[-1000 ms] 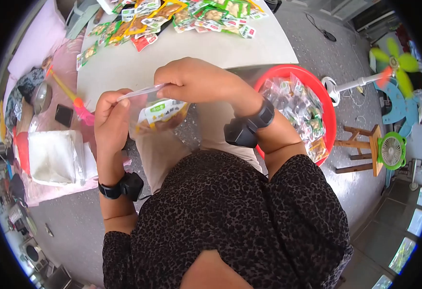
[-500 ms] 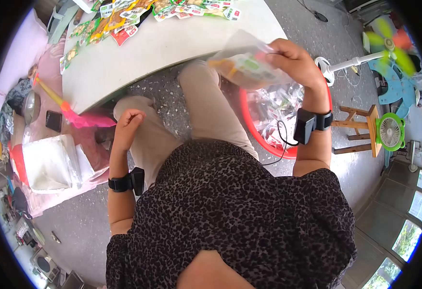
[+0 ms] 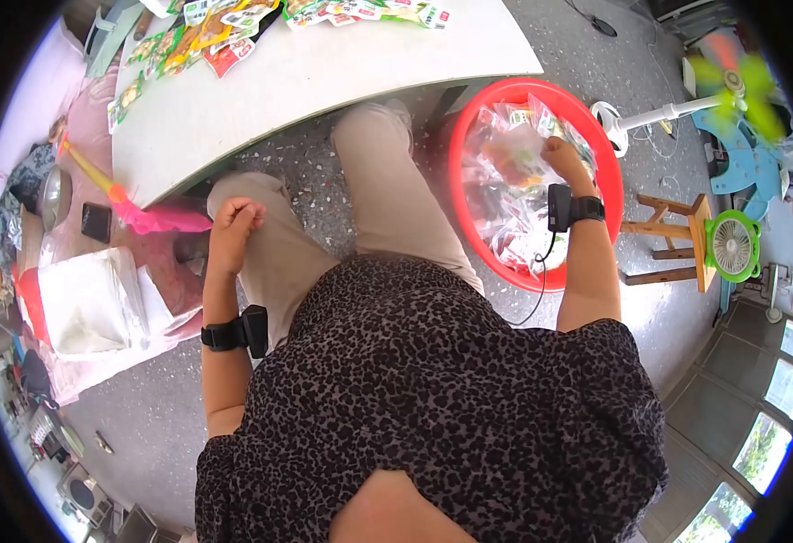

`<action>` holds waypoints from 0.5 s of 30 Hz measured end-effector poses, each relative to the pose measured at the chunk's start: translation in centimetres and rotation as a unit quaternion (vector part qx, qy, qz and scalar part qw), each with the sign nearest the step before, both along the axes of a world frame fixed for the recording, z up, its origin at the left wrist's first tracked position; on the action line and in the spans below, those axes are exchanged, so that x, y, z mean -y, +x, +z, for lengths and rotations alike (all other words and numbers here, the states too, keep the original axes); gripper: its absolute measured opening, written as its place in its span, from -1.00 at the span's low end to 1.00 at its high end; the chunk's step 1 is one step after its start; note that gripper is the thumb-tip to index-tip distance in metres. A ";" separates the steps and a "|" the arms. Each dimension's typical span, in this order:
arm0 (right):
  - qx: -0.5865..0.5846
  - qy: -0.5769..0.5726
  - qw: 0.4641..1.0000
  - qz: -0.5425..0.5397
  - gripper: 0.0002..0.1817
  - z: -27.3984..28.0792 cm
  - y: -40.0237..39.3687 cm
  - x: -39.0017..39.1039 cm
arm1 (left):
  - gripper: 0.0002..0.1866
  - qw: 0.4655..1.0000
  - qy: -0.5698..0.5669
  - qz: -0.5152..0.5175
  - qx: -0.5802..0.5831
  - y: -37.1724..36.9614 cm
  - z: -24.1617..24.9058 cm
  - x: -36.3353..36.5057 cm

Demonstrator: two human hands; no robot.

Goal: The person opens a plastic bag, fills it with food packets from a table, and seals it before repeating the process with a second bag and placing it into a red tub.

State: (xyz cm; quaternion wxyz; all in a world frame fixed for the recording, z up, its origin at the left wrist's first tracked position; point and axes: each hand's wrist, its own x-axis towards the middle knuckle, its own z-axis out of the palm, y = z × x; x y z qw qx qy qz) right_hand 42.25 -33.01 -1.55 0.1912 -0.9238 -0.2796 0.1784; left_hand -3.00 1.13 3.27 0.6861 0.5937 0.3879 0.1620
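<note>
Right hand [image 3: 550, 150] pinches a packet [image 3: 516, 161] above the red basin [image 3: 459, 181], pointing left, its long axis seemingly sideways

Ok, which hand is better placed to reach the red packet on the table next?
Left, probably: the left hand looks empty and nearer the red packet, while the right hand is over the red tub.

home-like room, pink cloth [image 3: 100, 113], wooden stool [image 3: 700, 240], standing fan [image 3: 733, 83], food packets [image 3: 226, 56]
</note>
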 end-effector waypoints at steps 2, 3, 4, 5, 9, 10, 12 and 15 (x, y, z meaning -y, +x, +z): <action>0.040 0.021 0.999 -0.013 -0.86 -1.1 -0.1 -0.3 | -0.87 1.000 -0.012 0.010 0.008 0.1 0.1 0.1; 0.047 0.013 0.999 0.012 -0.83 -0.7 -0.4 -0.8 | -0.87 1.000 -0.012 0.014 0.011 0.2 0.2 0.2; 0.087 -0.032 0.996 0.008 -0.83 -0.5 -1.2 -1.2 | -0.87 1.000 -0.013 0.018 0.014 0.3 0.3 0.3; 0.128 -0.076 0.989 0.005 -0.83 -0.4 -2.2 -1.6 | -0.87 1.000 -0.008 0.016 0.013 0.3 0.2 0.3; 0.195 -0.181 0.961 0.073 -0.80 -6.0 -3.9 1.4 | -0.88 1.000 0.002 0.009 0.016 0.2 -0.3 0.0; 0.158 -0.221 0.961 0.059 -0.81 -5.5 -5.6 1.7 | -0.88 1.000 0.001 0.009 0.017 0.1 -0.5 0.1; 0.025 -0.314 0.948 0.046 -0.77 -9.5 -6.4 4.0 | -0.88 1.000 0.006 0.012 0.010 0.2 -0.3 0.3; -0.018 -0.264 0.963 0.044 -0.76 -13.4 -6.4 4.8 | -0.87 1.000 0.016 0.015 0.003 0.2 -0.2 0.1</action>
